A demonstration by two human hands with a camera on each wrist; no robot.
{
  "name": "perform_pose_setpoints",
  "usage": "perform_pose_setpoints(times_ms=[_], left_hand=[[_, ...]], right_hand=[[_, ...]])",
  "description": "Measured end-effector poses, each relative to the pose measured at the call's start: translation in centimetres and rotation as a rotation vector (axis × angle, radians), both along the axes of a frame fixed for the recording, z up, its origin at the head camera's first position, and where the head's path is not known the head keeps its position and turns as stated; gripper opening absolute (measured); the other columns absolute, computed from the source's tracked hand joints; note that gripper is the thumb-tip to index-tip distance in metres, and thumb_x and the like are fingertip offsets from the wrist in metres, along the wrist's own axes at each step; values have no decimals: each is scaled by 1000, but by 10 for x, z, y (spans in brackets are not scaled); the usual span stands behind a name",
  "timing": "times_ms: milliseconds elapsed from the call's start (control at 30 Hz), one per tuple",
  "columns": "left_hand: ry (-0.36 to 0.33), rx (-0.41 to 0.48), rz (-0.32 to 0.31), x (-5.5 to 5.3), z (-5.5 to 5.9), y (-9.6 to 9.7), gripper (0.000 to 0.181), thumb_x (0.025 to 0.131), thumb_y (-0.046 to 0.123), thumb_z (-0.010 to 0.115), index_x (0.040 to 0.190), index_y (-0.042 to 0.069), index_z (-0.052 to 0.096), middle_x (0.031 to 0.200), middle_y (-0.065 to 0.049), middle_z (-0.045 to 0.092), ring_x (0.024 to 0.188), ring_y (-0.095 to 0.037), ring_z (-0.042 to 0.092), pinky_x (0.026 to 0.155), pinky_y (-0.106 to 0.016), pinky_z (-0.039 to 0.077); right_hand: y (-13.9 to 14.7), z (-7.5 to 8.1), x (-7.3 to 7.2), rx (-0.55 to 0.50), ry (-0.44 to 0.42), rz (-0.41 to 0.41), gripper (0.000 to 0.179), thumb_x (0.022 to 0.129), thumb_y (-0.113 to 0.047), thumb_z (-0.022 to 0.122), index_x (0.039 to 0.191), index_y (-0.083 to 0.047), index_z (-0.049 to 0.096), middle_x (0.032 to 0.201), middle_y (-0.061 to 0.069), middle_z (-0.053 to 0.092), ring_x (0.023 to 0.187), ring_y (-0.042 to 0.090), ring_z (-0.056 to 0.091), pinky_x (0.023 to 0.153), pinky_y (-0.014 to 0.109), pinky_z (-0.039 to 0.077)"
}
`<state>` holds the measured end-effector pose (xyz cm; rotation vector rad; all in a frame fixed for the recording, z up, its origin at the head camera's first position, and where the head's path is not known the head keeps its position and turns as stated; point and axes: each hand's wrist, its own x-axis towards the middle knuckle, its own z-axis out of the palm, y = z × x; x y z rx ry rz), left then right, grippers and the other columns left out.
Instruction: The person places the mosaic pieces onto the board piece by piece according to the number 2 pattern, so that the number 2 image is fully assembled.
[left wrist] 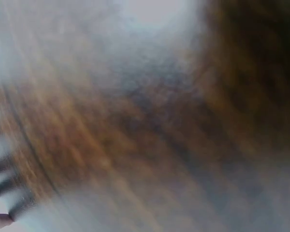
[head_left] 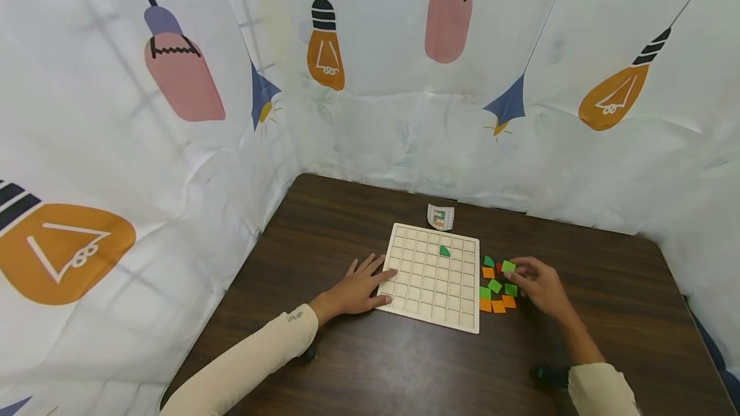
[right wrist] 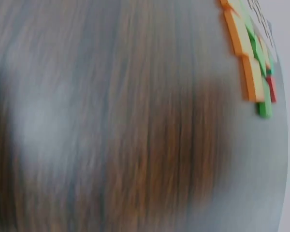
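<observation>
A pale wooden grid board [head_left: 428,287] lies on the dark table in the head view. My left hand [head_left: 360,286] rests over its left edge, fingers spread and fairly straight. One dark green quarter-circle tile [head_left: 444,251] sits in a square in the board's upper part. Right of the board, my right hand [head_left: 539,284] pinches a light green square tile [head_left: 508,266] between thumb and fingers. Below and left of that tile lie loose green tiles [head_left: 494,286], orange tiles [head_left: 498,306] and a red tile [head_left: 499,268]. The right wrist view shows some orange tiles [right wrist: 253,79] at its upper right.
A small curved card [head_left: 440,217] printed with a coloured grid pattern stands behind the board. The brown wood-grain table [head_left: 347,210] meets a white cloth [head_left: 381,133] with printed lamps at the back and left. The left wrist view shows mostly blurred table surface [left wrist: 135,140].
</observation>
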<state>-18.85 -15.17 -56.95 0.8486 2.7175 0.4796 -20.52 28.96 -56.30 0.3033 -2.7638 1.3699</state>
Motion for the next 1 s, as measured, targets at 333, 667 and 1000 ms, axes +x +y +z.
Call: perform_pose_setpoints(times_ms=[333,667,1000], left_hand=[[-2,9,2,0,0,-1,65,101,56,50,158,28,34,167,-14,19,155,-40,14,116,-70,16],[-6,10,5,0,-2,-2,66,101,57,50,158,29,33,167,-13,19,155,-39,13,116,-70,16],[-11,4,8,-1,-4,-1,67,101,58,48,159,30,32,168,-12,17,156,-37,11,117,-69,15]], right_hand=[[-32,2,-13,-89,-63,57,34,94,-15,72,124,-1,63,94,16,69,54,17,57,49,30,50],[-63,8,-25,-160,-112,107,37,94,-14,72,126,1,63,96,23,69,54,32,59,49,37,52],[-83,6,-38,-168,-165,130,38,94,-16,73,127,1,64,98,22,71,57,34,59,52,33,52]])
